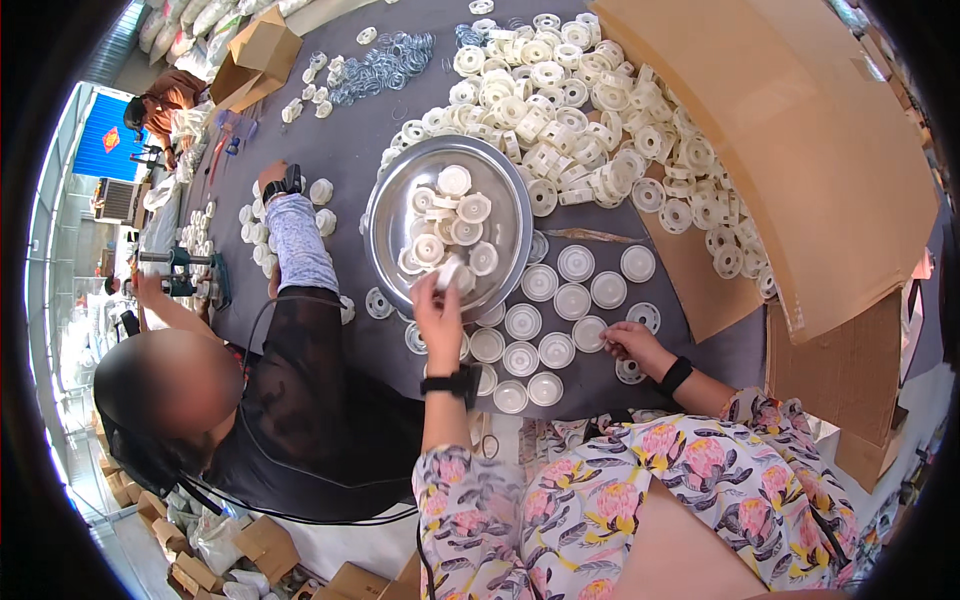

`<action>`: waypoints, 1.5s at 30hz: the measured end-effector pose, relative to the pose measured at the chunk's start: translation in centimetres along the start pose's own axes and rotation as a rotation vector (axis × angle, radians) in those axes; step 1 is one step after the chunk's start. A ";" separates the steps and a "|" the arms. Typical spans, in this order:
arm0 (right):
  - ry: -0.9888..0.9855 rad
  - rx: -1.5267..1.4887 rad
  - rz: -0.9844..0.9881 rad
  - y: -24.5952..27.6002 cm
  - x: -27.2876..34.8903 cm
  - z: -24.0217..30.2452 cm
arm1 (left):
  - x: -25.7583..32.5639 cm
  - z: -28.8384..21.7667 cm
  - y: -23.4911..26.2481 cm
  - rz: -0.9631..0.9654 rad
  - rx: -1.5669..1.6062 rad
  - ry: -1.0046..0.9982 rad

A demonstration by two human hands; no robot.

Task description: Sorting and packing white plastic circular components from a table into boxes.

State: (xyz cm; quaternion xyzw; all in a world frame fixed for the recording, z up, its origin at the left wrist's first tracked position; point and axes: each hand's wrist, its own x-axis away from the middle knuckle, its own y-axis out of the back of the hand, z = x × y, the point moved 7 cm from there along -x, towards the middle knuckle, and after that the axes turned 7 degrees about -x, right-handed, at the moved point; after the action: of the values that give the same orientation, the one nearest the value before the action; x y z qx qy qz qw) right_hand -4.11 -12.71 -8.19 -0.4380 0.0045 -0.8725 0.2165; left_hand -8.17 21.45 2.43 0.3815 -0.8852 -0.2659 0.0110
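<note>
My left hand [437, 318] is over the near rim of a round steel bowl [377, 215]. Its fingers pinch a white plastic part [451, 273], slightly blurred. Inside the bowl lies a loose pile of white round plastic parts [466, 231]. Farther right, my right hand [638, 348] has its thumb and fingertips closed at the edge of a white plastic disc [588, 334] on the grey table. Several similar discs [540, 282] lie flat in loose rows between the hands and the bowl.
A large heap of white ring-shaped parts [540, 110] covers the far table, beside bent cardboard [760, 130]. Metal springs [390, 68] lie at the far left. A co-worker in black [320, 400] sits close on my left, one arm reaching across the table near white parts [322, 192].
</note>
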 end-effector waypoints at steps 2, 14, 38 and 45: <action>0.009 -0.013 0.009 -0.3 -0.2 0.1 | 3.0 4.5 1.7 -0.086 0.279 0.193; -0.012 0.024 0.002 -0.2 0.0 0.2 | 6.6 18.8 6.1 -0.071 0.319 0.755; -0.028 -0.004 -0.023 0.2 -0.3 -0.2 | 6.1 13.9 6.1 -0.201 -0.239 0.353; -0.009 0.007 -0.019 0.1 -0.1 0.1 | 5.2 13.7 5.8 0.035 -0.476 0.486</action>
State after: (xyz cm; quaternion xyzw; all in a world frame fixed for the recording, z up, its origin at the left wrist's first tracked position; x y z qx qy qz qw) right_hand -3.99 -12.75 -8.24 -0.4413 -0.0039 -0.8725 0.2098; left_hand -18.76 27.55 -7.48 0.4051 -0.7765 -0.3660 0.3147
